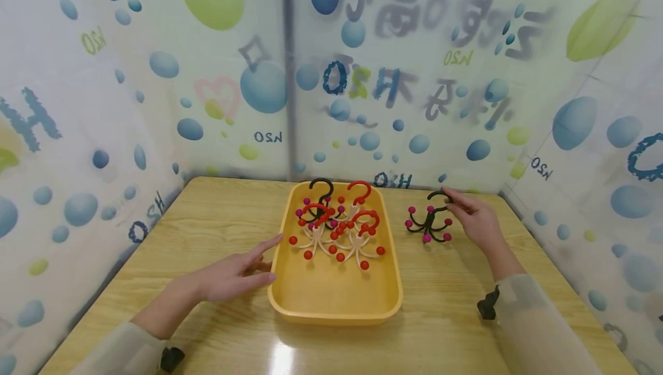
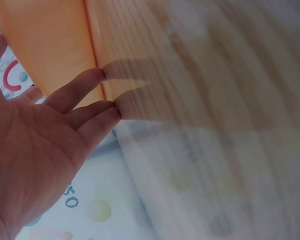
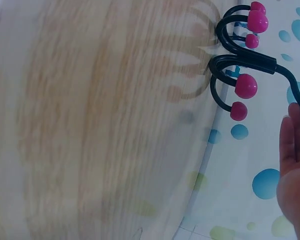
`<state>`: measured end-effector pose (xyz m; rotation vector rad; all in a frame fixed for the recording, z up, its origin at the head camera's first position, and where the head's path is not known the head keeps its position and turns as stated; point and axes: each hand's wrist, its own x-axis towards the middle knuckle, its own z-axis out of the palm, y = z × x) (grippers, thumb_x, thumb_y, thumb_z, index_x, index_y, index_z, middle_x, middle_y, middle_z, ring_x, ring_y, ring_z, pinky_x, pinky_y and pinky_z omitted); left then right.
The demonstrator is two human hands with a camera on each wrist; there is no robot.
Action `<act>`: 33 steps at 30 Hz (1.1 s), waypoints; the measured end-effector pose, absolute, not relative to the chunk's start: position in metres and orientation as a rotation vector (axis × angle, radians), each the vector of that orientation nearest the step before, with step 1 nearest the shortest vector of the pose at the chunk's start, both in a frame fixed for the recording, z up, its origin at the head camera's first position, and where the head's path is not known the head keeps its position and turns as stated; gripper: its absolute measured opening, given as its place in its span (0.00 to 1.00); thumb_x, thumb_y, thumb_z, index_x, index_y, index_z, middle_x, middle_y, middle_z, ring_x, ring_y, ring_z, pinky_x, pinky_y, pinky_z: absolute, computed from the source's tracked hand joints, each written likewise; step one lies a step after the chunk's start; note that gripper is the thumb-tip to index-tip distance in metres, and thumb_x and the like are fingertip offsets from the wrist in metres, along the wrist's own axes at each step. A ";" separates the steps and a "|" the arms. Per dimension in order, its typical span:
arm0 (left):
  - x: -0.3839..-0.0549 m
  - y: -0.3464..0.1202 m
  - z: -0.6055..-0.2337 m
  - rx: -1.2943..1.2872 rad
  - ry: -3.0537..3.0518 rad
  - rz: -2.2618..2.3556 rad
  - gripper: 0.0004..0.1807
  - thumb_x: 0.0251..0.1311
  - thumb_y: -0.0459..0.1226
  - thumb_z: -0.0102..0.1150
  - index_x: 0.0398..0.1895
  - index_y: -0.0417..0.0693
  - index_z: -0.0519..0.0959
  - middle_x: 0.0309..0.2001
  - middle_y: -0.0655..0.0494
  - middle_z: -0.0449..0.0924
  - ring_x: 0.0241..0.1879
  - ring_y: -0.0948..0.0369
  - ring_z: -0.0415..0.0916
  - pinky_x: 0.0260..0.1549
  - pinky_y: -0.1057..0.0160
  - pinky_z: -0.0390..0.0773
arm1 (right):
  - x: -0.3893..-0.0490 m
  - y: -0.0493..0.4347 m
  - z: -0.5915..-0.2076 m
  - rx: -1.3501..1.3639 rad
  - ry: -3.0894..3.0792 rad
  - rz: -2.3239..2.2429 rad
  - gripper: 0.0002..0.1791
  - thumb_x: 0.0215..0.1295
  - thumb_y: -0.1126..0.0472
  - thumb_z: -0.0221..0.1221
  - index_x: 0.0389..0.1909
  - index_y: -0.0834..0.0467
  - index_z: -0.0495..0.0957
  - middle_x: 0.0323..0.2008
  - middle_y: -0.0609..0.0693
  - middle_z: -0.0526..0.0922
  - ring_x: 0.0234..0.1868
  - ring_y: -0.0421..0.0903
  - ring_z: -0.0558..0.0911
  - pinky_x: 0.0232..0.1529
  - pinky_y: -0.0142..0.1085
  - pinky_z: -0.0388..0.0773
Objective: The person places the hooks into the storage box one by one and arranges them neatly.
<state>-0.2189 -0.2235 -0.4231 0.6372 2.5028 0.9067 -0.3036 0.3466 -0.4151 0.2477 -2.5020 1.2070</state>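
My right hand (image 1: 479,221) pinches the curved top of a black multi-arm hook (image 1: 429,221) tipped with pink balls. The hook stands upright at the table's right side; in the right wrist view its arms (image 3: 225,35) point toward the tabletop, and I cannot tell whether they touch it. With fingers extended, my left hand (image 1: 233,276) rests at the left wall of a yellow tray (image 1: 334,297). Inside the tray's far half sit several more hooks: a black one (image 1: 328,190) with pink balls at the back and white ones (image 1: 357,243) with red tops and red balls.
A wooden table (image 1: 217,214) carries everything. Printed curtains (image 1: 233,150) with blue and green dots enclose it at the back and both sides. Black straps (image 1: 488,305) circle both wrists. Bare wood lies between the tray and the right hand.
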 end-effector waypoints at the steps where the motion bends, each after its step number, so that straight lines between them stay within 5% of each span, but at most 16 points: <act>1: -0.219 -0.223 -0.423 0.633 2.502 0.906 0.46 0.80 0.62 0.55 0.92 0.74 0.44 0.75 0.41 0.79 0.75 0.37 0.76 0.76 0.27 0.67 | -0.304 0.347 -0.415 0.252 -2.495 1.223 0.24 0.83 0.62 0.62 0.75 0.56 0.79 0.63 0.67 0.87 0.44 0.16 0.79 0.36 0.21 0.78; 6: -0.218 -0.223 -0.423 0.609 2.494 0.908 0.46 0.80 0.62 0.55 0.92 0.75 0.44 0.75 0.43 0.78 0.75 0.37 0.75 0.76 0.26 0.67 | -0.301 0.347 -0.416 0.251 -2.488 1.252 0.24 0.82 0.60 0.63 0.75 0.57 0.79 0.62 0.67 0.87 0.48 0.20 0.84 0.41 0.18 0.80; 14: -0.219 -0.224 -0.425 0.647 2.493 0.918 0.46 0.81 0.61 0.55 0.92 0.74 0.43 0.75 0.42 0.79 0.75 0.38 0.76 0.76 0.27 0.67 | -0.283 0.348 -0.412 0.256 -2.504 1.135 0.23 0.82 0.61 0.64 0.74 0.56 0.81 0.59 0.62 0.90 0.43 0.16 0.80 0.35 0.20 0.77; 25: -0.218 -0.223 -0.422 0.641 2.508 0.893 0.46 0.81 0.62 0.54 0.92 0.73 0.43 0.75 0.42 0.79 0.75 0.37 0.75 0.77 0.27 0.66 | -0.232 0.341 -0.394 0.452 -2.439 1.169 0.24 0.77 0.68 0.66 0.71 0.60 0.82 0.48 0.23 0.88 0.46 0.19 0.85 0.42 0.18 0.82; 33: -0.219 -0.224 -0.423 0.663 2.520 0.896 0.46 0.81 0.61 0.55 0.92 0.71 0.44 0.74 0.43 0.80 0.74 0.38 0.77 0.76 0.28 0.68 | -0.191 0.322 -0.367 0.560 -2.304 1.232 0.24 0.72 0.77 0.66 0.68 0.65 0.84 0.49 0.27 0.91 0.46 0.27 0.89 0.43 0.19 0.84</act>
